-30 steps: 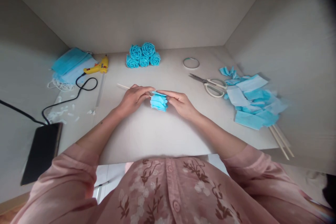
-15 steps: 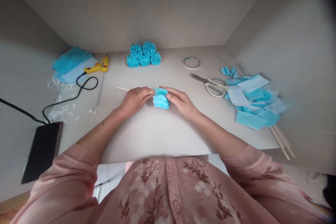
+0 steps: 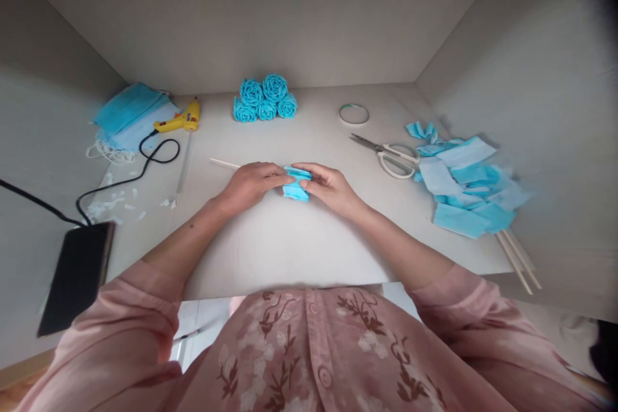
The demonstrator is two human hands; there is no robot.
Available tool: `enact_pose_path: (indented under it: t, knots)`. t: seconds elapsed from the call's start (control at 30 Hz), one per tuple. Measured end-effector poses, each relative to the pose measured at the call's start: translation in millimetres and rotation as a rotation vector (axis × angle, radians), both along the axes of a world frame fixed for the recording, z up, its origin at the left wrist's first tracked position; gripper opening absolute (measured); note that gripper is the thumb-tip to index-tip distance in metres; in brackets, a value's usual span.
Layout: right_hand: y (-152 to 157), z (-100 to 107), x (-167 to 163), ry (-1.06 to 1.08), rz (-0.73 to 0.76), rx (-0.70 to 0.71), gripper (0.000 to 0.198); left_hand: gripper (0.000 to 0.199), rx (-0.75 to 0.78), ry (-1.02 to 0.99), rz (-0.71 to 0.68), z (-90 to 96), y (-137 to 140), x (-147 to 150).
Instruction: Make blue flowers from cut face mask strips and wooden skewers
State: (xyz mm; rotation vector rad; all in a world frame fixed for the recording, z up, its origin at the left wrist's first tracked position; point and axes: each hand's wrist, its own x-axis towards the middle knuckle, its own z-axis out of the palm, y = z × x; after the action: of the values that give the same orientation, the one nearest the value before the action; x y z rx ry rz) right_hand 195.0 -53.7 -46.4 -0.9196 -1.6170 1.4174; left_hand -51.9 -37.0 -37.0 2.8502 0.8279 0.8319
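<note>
Between my hands, above the middle of the table, is a pleated strip of blue mask fabric [image 3: 296,190]. My left hand [image 3: 253,183] is closed, its thumb on the strip's left side. A thin pale stick [image 3: 224,163] juts out to the left from under that hand; its other end is hidden. My right hand [image 3: 331,188] pinches the strip's right side between thumb and fingers.
Blue fabric roses [image 3: 266,98] are stacked at the back. Scissors [image 3: 393,156] and a ring of tape [image 3: 353,114] lie right, beside cut blue pieces [image 3: 466,183] and sticks [image 3: 519,261]. On the left are masks [image 3: 132,112], a yellow glue gun [image 3: 181,118] and a phone [image 3: 77,277].
My left thumb has moved right onto the fabric strip, and less of the strip shows. My right thumb has shifted slightly down and left. The surrounding things stay put.
</note>
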Motion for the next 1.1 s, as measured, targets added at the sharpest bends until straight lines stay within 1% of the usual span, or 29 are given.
enact_pose_path:
  t: [0.2,0.3,0.47,0.67,0.77,0.9,1.1]
  knots:
    - [2,-7,-2,-0.045,-0.026,0.003,0.039,0.040,-0.166,-0.049,-0.015,-2.6,1,0]
    - [2,-7,-4,-0.053,-0.037,-0.010,0.035,0.041,-0.200,-0.049,-0.010,-4.5,1,1]
    - [0,-4,-5,-0.095,-0.070,0.017,0.024,0.040,-0.201,-0.048,-0.010,-6.6,3,0]
    - [-1,-3,-4,-0.129,-0.068,0.022,0.019,0.034,-0.177,-0.187,-0.096,-7.4,5,0]
    - [-1,-3,-4,-0.117,-0.062,0.017,0.018,0.033,-0.182,-0.216,-0.097,-7.5,6,0]
    - [-1,-3,-4,-0.120,-0.057,0.019,0.014,0.033,-0.173,-0.207,-0.080,-8.6,6,1]
    - [0,-2,-2,-0.179,-0.058,0.070,0.009,0.026,-0.124,-0.188,-0.078,-11.0,6,1]
